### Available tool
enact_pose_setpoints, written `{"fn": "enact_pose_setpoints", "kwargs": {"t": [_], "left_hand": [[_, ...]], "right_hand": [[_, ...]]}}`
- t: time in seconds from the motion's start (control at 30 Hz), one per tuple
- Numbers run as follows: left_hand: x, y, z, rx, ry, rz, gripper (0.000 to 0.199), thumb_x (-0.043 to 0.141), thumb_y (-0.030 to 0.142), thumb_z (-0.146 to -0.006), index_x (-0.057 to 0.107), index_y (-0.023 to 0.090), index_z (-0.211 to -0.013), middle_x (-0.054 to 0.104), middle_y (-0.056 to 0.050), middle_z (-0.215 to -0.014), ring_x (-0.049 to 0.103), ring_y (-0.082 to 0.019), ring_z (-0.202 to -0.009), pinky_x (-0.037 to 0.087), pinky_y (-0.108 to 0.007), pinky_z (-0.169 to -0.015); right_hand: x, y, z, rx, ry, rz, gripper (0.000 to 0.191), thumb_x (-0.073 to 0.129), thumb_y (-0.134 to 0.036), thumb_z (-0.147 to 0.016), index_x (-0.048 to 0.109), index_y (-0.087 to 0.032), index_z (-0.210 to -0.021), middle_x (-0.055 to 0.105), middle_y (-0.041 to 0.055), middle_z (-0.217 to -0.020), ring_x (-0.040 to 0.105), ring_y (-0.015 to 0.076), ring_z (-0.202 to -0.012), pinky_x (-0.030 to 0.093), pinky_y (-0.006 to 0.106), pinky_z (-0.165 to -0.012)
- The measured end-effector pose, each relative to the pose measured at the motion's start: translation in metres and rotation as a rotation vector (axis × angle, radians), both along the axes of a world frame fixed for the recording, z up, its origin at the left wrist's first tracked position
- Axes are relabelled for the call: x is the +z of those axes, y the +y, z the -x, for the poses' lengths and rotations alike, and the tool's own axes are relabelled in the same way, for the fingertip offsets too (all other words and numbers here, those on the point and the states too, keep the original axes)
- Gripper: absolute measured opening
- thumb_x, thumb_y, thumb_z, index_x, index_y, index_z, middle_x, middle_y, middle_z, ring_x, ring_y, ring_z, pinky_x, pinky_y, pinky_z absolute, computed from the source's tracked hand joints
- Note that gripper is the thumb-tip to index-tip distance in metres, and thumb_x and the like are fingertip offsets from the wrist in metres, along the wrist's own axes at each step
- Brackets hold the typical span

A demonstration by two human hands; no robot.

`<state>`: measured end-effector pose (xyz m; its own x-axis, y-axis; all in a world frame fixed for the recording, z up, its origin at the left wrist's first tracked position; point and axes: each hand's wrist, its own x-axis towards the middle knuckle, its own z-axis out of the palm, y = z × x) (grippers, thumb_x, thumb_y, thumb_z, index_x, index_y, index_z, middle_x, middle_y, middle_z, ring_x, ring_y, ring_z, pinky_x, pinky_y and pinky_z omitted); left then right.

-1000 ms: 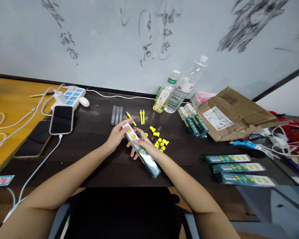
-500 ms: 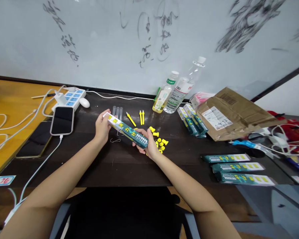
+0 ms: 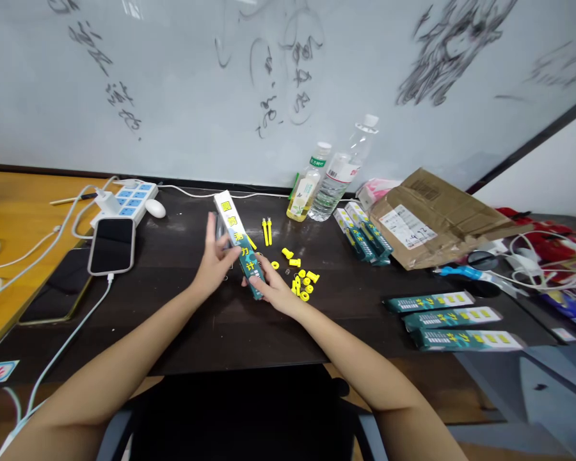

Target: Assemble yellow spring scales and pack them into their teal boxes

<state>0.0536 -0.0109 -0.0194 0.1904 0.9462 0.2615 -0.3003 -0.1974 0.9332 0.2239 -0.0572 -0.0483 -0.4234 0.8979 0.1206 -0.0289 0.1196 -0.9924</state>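
A long, narrow carton (image 3: 239,238), white at its far end and teal at its near end with yellow characters, is held slanting over the dark table. My right hand (image 3: 274,289) is closed around its near end. My left hand (image 3: 214,262) is at the carton's left side with fingers spread and the thumb against or very near it. Clear tubes (image 3: 220,232) are partly hidden behind the left hand and carton. Two yellow rods (image 3: 267,232) lie beyond the carton. Right of my right hand are several small yellow plastic parts (image 3: 304,287).
Similar cartons lie at the right front (image 3: 461,320) and beside a torn brown parcel (image 3: 425,198). A tea bottle (image 3: 305,189) and a water bottle (image 3: 335,182) stand by the whiteboard. At left are a power strip (image 3: 133,200), phone (image 3: 111,246) and cables.
The carton has turned steeper, its white end now pointing away from me. My left hand has let go of that end and opened, moving down along the carton's side.
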Motion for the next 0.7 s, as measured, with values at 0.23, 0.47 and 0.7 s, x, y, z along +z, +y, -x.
{"fn": "enact_pose_setpoints", "kwargs": {"t": [0.23, 0.47, 0.7], "left_hand": [[-0.016, -0.012, -0.009, 0.007, 0.122, -0.077, 0.097, 0.069, 0.031, -0.078, 0.005, 0.039, -0.150, 0.050, -0.011, -0.138, 0.067, -0.015, -0.085, 0.055, -0.029, -0.078], [-0.027, -0.015, -0.002, -0.090, 0.453, -0.388, 0.070, 0.054, 0.031, -0.087, 0.020, 0.033, -0.148, 0.049, -0.012, -0.140, 0.067, -0.015, -0.091, 0.053, -0.029, -0.079], [-0.031, -0.017, -0.005, -0.190, 0.712, -0.605, 0.028, 0.046, 0.032, -0.090, 0.070, 0.025, -0.102, 0.070, -0.005, -0.105, 0.065, -0.019, -0.095, 0.049, -0.031, -0.087]], "right_hand": [[-0.001, 0.000, 0.000, -0.269, -0.393, -0.287, 0.068, 0.065, -0.040, -0.078, 0.032, -0.026, -0.135, 0.050, 0.0110, -0.130, 0.054, 0.0280, -0.114, 0.043, 0.046, -0.097], [0.022, -0.002, -0.056, -0.939, -0.383, -0.496, 0.045, 0.053, -0.041, -0.085, 0.038, -0.021, -0.122, 0.053, 0.0096, -0.108, 0.055, 0.0228, -0.097, 0.046, 0.040, -0.088], [0.029, -0.012, -0.207, -1.253, -1.100, -0.401, 0.047, 0.049, -0.039, -0.082, 0.051, -0.011, -0.119, 0.053, 0.0178, -0.110, 0.050, 0.0300, -0.105, 0.041, 0.043, -0.090]]}}
